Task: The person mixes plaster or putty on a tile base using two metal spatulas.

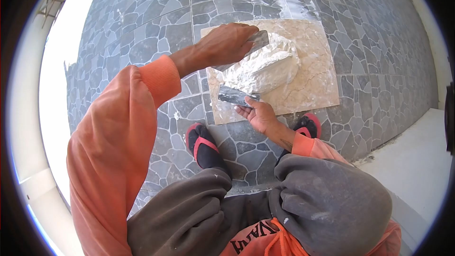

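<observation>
A heap of white, paste-like plaster lies on a beige marbled board. My left hand is closed from above around a flat grey scraper, its blade tilted at the heap's upper left side. My right hand, palm turned up, pinches a second scraper between thumb and fingers. That darker blade lies close to the heap's near left edge, over the board, and is smeared with white. Part of the left scraper is hidden behind my fingers.
Grey stone-pattern tiles surround the board. A white smear marks the tiles beyond its far edge. My feet in red-strapped flip-flops stand at the near edge. A pale ledge runs along the right.
</observation>
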The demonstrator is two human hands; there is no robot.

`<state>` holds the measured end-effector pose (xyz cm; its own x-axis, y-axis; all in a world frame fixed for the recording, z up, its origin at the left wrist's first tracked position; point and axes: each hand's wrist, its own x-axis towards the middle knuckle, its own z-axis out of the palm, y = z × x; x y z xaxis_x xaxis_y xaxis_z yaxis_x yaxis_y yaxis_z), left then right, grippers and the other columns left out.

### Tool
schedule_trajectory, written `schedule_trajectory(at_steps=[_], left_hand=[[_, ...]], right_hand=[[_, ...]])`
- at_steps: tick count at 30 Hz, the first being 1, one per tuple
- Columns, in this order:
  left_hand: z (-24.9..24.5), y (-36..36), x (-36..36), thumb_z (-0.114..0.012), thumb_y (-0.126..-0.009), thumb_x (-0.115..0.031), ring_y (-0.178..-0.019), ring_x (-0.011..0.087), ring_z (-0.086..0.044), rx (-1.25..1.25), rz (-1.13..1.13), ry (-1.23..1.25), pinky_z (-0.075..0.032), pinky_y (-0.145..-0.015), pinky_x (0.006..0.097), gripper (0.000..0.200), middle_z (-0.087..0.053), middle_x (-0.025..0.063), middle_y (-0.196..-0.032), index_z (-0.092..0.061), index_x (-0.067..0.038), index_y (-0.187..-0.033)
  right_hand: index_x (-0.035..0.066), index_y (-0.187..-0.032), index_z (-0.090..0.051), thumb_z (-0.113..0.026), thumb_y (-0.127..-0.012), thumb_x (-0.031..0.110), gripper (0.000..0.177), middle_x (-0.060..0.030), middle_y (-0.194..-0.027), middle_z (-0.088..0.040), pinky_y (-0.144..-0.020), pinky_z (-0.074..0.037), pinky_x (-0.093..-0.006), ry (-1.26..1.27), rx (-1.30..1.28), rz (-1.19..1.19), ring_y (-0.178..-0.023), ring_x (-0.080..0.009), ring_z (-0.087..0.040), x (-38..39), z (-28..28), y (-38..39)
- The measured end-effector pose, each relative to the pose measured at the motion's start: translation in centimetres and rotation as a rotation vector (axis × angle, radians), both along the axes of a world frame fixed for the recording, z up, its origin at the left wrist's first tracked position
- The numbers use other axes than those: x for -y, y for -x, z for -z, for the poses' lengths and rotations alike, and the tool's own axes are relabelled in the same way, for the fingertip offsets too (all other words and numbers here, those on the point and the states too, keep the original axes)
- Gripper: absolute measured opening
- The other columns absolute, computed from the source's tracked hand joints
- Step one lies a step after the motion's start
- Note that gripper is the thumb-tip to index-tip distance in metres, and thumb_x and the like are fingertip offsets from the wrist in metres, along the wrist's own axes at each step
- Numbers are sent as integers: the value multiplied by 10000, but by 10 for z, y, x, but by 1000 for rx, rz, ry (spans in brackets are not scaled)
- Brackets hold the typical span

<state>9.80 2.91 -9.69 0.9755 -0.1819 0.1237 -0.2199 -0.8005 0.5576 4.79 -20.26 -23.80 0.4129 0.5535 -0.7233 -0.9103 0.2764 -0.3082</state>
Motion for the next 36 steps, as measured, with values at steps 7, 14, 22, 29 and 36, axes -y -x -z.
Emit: schedule_trajectory(at_steps=[7, 14, 22, 29, 36], left_hand=[[-10, -1, 8, -518, -876, -124, -954, 432, -632, -35, 34, 22, -489, -877, 504, 316, -659, 267, -1011, -587, 51, -1129], [-8, -6, 7, -518, -879, -125, -876, 451, -638, 33, 44, 41, -501, -822, 520, 252, -657, 286, -931, -592, 49, -1045], [-8, -7, 19, -545, -887, -120, -894, 429, -638, -69, 91, 23, -498, -807, 512, 229, -658, 259, -936, -595, 43, -1040], [-1, -11, 43, -546, -883, -105, -904, 430, -629, -150, 179, -10, -488, -816, 513, 227, -649, 247, -967, -584, 45, -1050], [20, -18, 59, -535, -873, -79, -921, 438, -628, -124, 159, 11, -503, -808, 501, 180, -640, 249, -987, -558, 40, -1006]], right_hand=[[-14, -1175, -486, -567, -942, 29, 251, -162, -1126, -599, -880, -553, -452, 3, 61, 25, -998, -317, -627, 2, -5, -9], [-3, -1163, -478, -569, -939, 24, 243, -151, -1108, -599, -860, -556, -440, -15, 120, 22, -991, -308, -628, 6, -11, -23], [-2, -1159, -523, -598, -927, 49, 249, -141, -1087, -613, -860, -553, -435, -5, 189, -26, -965, -286, -639, 5, -30, -46], [-9, -1130, -544, -609, -897, 53, 250, -129, -1038, -631, -848, -552, -433, 41, 279, -112, -941, -272, -651, 3, -53, -68], [-11, -1085, -563, -567, -883, 60, 214, -107, -1003, -634, -789, -557, -420, 201, 406, -205, -912, -249, -647, 9, -76, -80]])
